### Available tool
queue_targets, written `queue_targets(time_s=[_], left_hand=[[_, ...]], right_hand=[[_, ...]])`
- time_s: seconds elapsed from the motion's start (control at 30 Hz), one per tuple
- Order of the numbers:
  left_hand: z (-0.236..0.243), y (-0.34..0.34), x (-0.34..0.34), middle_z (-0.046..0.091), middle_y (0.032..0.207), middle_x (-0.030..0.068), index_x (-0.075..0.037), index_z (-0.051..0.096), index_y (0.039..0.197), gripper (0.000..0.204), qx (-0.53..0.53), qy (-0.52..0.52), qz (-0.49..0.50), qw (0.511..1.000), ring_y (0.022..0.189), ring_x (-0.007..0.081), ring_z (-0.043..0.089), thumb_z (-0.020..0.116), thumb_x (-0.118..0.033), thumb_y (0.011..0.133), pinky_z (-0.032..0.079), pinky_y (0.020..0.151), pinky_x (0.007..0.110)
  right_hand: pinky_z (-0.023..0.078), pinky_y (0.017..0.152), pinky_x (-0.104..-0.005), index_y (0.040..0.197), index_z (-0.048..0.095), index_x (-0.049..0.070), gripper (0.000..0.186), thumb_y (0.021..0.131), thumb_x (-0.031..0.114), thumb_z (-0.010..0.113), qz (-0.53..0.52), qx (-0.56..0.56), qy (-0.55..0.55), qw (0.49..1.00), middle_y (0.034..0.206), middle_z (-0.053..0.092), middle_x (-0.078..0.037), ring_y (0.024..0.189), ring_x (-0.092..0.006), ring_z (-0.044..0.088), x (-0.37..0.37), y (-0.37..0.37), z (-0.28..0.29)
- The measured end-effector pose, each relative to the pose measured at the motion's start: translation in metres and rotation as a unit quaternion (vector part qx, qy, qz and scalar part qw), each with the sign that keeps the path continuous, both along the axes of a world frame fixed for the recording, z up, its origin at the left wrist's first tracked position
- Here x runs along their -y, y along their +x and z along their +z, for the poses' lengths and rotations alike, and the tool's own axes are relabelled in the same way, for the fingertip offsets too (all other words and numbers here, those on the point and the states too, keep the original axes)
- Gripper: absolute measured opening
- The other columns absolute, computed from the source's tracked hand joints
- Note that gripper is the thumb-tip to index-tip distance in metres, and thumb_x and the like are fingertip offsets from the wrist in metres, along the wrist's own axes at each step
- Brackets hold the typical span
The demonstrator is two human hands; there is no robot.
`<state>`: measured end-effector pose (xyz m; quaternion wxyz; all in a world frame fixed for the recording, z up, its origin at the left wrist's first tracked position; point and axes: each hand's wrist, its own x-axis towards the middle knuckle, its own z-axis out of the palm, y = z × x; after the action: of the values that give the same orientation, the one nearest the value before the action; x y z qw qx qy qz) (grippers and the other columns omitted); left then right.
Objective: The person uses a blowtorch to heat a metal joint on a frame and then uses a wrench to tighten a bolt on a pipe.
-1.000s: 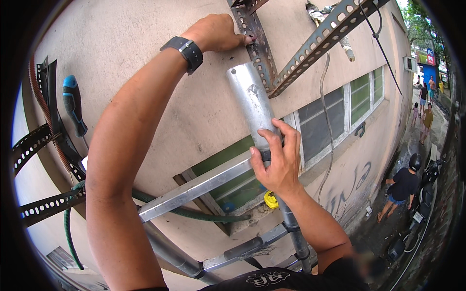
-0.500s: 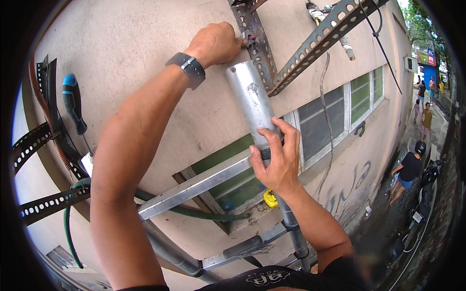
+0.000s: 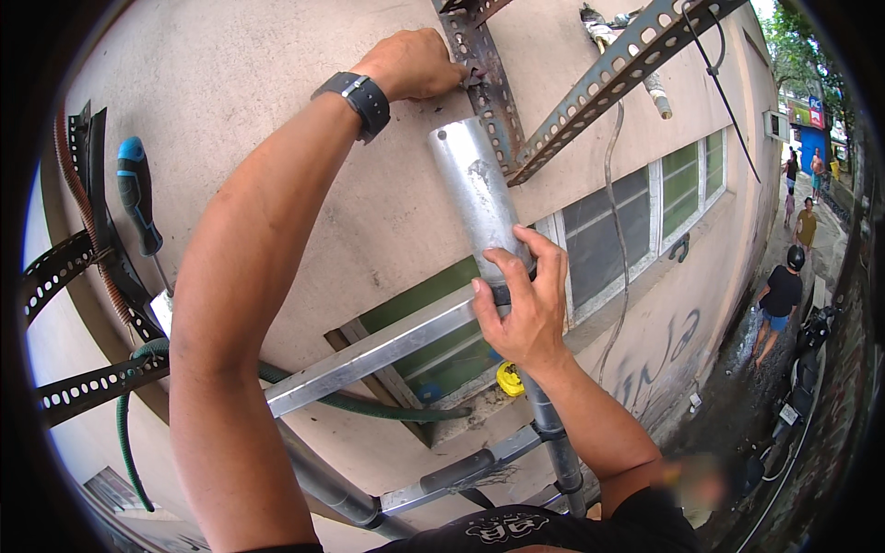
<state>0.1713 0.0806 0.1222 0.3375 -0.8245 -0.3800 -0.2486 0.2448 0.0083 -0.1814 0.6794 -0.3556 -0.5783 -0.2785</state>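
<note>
My left hand [image 3: 415, 64], with a dark-strapped watch [image 3: 364, 103] on the wrist, is raised to a rusty perforated angle bar [image 3: 487, 92] fixed against the wall. Its fingers are closed at a small rusty bolt-like piece [image 3: 473, 77] on the bar; the fingertips are mostly hidden. Below, my right hand [image 3: 527, 309] grips the upright silver metal tube [image 3: 475, 184], fingers bent over its side and thumb near the joint. That tube's open top ends a little under my left hand. A square metal rung [image 3: 378, 355] runs left from the joint.
A slotted steel arm [image 3: 618, 92] juts out at upper right. A blue-black screwdriver [image 3: 138, 198] stands at left beside black slotted brackets [image 3: 101, 382] and a green hose [image 3: 129, 442]. Louvred windows [image 3: 608, 235] line the wall. People and motorcycles [image 3: 802, 359] are on the street far below.
My left hand has shifted slightly up at the bar, and a shiny bit by its fingertips no longer shows. My right hand keeps its hold. A person on the street has walked farther off.
</note>
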Motion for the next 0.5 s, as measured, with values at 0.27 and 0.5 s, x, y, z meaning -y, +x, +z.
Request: queue_targets(time_s=[0.27, 0.5], left_hand=[[-0.023, -0.006, -0.011, 0.075, 0.08, 0.0238, 0.003, 0.079, 0.104, 0.042, 0.035, 0.018, -0.024, 0.999, 0.072, 0.0337, 0.076, 0.061, -0.034, 0.1, 0.061, 0.075, 0.04], [-0.039, -0.004, -0.003, 0.071, 0.069, 0.021, 0.002, 0.078, 0.091, 0.043, 0.061, 0.051, -0.034, 0.996, 0.062, 0.033, 0.072, 0.055, -0.031, 0.104, 0.058, 0.067, 0.044]], right_hand=[[0.044, 0.096, -0.0497, 0.117, 0.067, 0.006, 0.037, 0.082, 0.014, 0.076, 0.007, -0.005, 0.006, 1.0, 0.132, 0.049, -0.023, 0.114, -0.0397, 0.051, -0.001, 0.0, 0.0], [0.044, 0.097, -0.0501, 0.117, 0.067, 0.006, 0.037, 0.082, 0.013, 0.076, 0.003, -0.005, 0.005, 1.0, 0.132, 0.048, -0.023, 0.115, -0.0403, 0.05, -0.001, 0.001, -0.001]])
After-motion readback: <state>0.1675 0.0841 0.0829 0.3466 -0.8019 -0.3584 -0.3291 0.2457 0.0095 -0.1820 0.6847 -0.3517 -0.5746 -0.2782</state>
